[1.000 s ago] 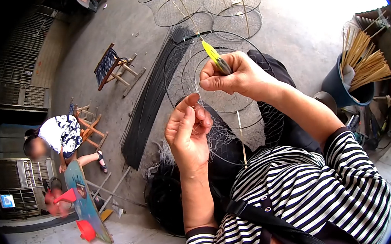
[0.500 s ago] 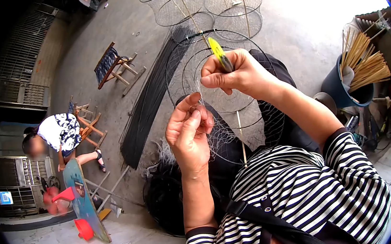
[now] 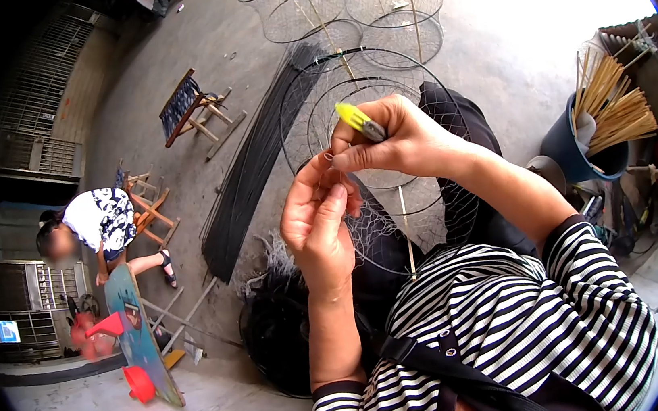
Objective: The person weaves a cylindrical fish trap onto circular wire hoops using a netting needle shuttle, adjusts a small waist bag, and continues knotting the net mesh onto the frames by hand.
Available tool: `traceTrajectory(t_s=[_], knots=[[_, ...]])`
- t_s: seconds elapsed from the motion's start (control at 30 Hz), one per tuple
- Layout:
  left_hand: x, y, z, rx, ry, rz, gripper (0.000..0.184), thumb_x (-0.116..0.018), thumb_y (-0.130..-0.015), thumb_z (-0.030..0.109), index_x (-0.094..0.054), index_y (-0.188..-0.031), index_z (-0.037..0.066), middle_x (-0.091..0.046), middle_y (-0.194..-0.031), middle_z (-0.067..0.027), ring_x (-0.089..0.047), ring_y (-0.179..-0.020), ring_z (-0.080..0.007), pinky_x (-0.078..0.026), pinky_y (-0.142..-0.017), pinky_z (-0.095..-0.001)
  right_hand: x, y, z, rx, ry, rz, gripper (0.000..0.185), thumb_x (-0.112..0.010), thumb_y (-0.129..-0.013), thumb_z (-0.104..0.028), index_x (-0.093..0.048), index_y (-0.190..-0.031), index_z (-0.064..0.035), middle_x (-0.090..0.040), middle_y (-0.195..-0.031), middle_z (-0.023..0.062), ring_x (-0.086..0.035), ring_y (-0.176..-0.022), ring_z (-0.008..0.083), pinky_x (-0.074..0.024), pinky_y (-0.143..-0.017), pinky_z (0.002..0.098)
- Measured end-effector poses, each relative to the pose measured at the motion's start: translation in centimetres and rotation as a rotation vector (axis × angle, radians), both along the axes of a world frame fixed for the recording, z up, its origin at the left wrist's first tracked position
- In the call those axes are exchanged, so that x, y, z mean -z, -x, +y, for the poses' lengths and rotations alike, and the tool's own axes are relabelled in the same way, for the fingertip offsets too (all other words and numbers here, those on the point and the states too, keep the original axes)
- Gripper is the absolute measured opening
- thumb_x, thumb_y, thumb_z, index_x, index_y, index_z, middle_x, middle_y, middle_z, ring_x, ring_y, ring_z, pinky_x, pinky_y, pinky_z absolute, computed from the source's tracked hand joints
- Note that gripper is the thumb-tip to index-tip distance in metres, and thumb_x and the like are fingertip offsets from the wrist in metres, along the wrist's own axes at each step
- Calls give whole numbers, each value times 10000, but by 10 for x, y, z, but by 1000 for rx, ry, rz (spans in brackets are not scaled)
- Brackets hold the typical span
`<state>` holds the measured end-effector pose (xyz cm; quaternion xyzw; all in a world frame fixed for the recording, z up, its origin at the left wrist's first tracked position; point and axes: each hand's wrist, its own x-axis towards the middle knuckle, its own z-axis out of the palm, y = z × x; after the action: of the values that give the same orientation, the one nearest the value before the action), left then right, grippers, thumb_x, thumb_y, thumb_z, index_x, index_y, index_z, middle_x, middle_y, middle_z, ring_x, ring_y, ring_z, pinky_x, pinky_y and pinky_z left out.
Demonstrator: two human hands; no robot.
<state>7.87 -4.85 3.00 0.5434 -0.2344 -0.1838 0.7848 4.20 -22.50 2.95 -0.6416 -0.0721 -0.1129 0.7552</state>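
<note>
My right hand [image 3: 401,139] is closed round a yellow netting needle [image 3: 351,116], its tip pointing up and left and its rear part dark. Close beside it, my left hand [image 3: 316,221] pinches thin mesh netting [image 3: 372,229] between thumb and fingers. The two hands almost touch where the strands meet, and the fine thread between them is hard to make out. The netting belongs to a round hooped net cage [image 3: 284,117] with dark rings, which lies across my lap. A thin light stick [image 3: 406,229] runs along the cage below my right hand.
More hooped net cages [image 3: 397,19] stand ahead. A bundle of long black rods [image 3: 260,169] lies on the floor at left. A blue bucket [image 3: 570,147] of wooden sticks [image 3: 618,107] stands right. A folding stool [image 3: 184,112], a seated person [image 3: 100,223] and a small table [image 3: 136,325] are left.
My right hand has moved slightly left and down, bringing its fingertips to my left fingers. The netting needle has tilted further left. My left hand has barely moved.
</note>
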Motion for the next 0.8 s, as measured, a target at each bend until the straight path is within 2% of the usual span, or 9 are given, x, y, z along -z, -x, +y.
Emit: traceTrajectory(t_s=[0.07, 0.1, 0.2, 0.3, 0.5, 0.6, 0.7, 0.8], knots=[[-2, 1, 0, 36, -2, 1, 342, -567, -926, 3, -586, -1261, -64, -621, -881, -54, -548, -742, -101, -429, -651, -223, 5, 0, 3, -1, -157, 72, 130, -779, -897, -147, -699, -888, -44, -646, -800, -47, -563, -752, 26, -468, -685, 211], [-3, 1, 1, 53, -2, 2, 333, -567, -930, 1, -582, -1256, -65, -615, -867, -55, -541, -733, -102, -422, -655, -222, 5, 1, 4, 22, -172, 105, 148, -769, -911, -183, -693, -900, -57, -599, -766, -69, -500, -684, 5, -398, -601, 196], [-3, 2, -1, 67, 15, 30, 325, -569, -924, -2, -586, -1243, -60, -603, -839, -56, -532, -721, -102, -417, -648, -221, 5, 1, 4, -3, -279, 136, 168, -762, -922, -207, -682, -924, -59, -557, -731, -82, -428, -621, 3, -326, -544, 201], [-2, 2, 1, 72, 29, 54, 332, -567, -916, -6, -585, -1244, -57, -612, -837, -61, -543, -719, -107, -419, -643, -226, 8, -2, 6, 66, -151, 129, 168, -742, -938, -204, -665, -927, -55, -517, -697, -81, -386, -584, 14, -299, -519, 211], [1, 1, 6, 81, 43, 55, 327, -562, -909, -5, -598, -1230, -56, -632, -853, -67, -569, -714, -113, -424, -634, -231, 13, -3, 2, -14, -374, 74, 187, -702, -969, -212, -639, -886, -56, -496, -662, -55, -402, -570, 43, -315, -517, 222], [-1, 2, 7, 68, 26, 51, 329, -579, -899, -14, -604, -1224, -58, -631, -844, -59, -568, -707, -109, -431, -646, -227, 10, -2, 4, 20, -328, 74, 200, -692, -977, -221, -635, -882, -54, -498, -656, -49, -414, -571, 48, -327, -518, 223], [-3, 2, 6, 27, -58, 10, 345, -604, -888, 49, -616, -1216, -55, -610, -827, -56, -542, -674, -111, -410, -589, -218, 7, -1, 6, 59, -256, 78, 202, -692, -978, -220, -634, -888, -48, -503, -660, -47, -427, -577, 45, -340, -522, 222], [-6, 3, 3, -3, -132, -10, 273, -642, -914, 75, -654, -1157, -51, -607, -787, -41, -544, -656, -103, -406, -579, -224, 4, 1, 8, 35, -203, 33, 199, -695, -976, -215, -630, -892, -46, -510, -670, -47, -441, -584, 45, -353, -530, 221]])
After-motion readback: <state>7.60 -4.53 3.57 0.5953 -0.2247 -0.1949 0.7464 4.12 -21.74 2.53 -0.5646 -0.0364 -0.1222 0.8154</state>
